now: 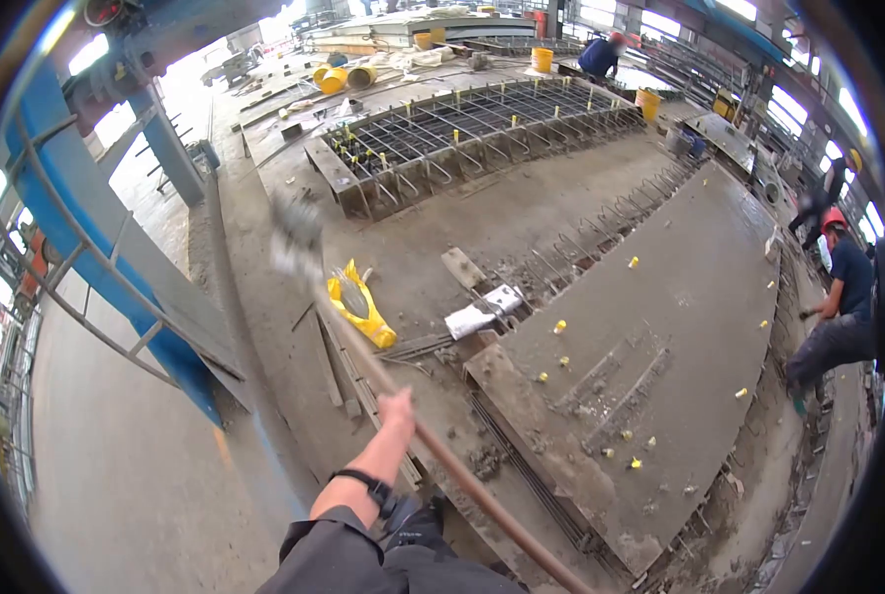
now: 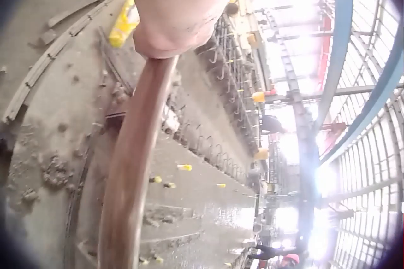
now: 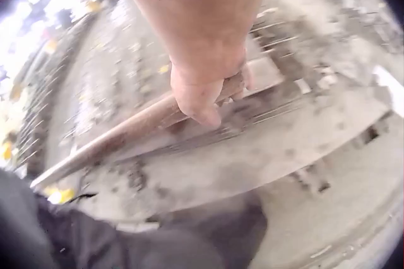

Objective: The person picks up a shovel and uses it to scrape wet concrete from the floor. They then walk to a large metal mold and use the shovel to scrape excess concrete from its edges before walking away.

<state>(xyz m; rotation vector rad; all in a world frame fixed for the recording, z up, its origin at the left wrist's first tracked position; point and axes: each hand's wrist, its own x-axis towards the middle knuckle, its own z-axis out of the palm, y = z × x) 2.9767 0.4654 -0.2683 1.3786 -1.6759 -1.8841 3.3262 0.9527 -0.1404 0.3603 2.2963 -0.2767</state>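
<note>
A long wooden pole (image 1: 462, 475) runs from the bottom edge of the head view up to a blurred grey tool head (image 1: 297, 236) above the floor. The left hand (image 1: 396, 408) grips the pole partway along, its fingers curled round the wood; the left wrist view also shows this hand (image 2: 170, 35) on the pole (image 2: 136, 155). In the right wrist view the right hand (image 3: 205, 95) holds the pole (image 3: 120, 136) with thumb and fingers round it. The head view does not show the right hand.
A yellow bag (image 1: 363, 315) lies near the tool head. On the right is a wet concrete slab (image 1: 660, 327) with yellow caps; a rebar-filled form (image 1: 482, 124) stands behind. A blue column (image 1: 116, 267) rises at left. A person in a red helmet (image 1: 843, 297) bends beside the slab.
</note>
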